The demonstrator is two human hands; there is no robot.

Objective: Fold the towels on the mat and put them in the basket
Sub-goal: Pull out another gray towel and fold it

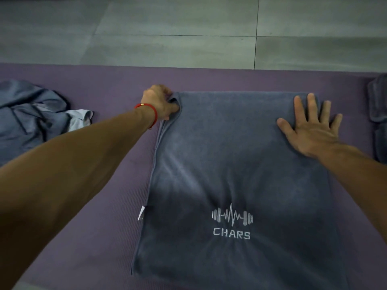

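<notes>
i'm mid-fold on the towel (236,164), which lies spread flat on the mat (100,206), logo toward me. my left hand (161,101) pinches the towel's far left corner, fingers curled round the cloth; my right hand (312,126) lies flat with fingers spread on the far right corner, holding nothing. next, i judge, the right must take its corner too, so both can draw the far edge back over the logo. left of the towel sits a crumpled heap (37,118); right of it, another bundle (379,114). beyond the towel is grey tiled floor (188,28). no basket in view.
</notes>
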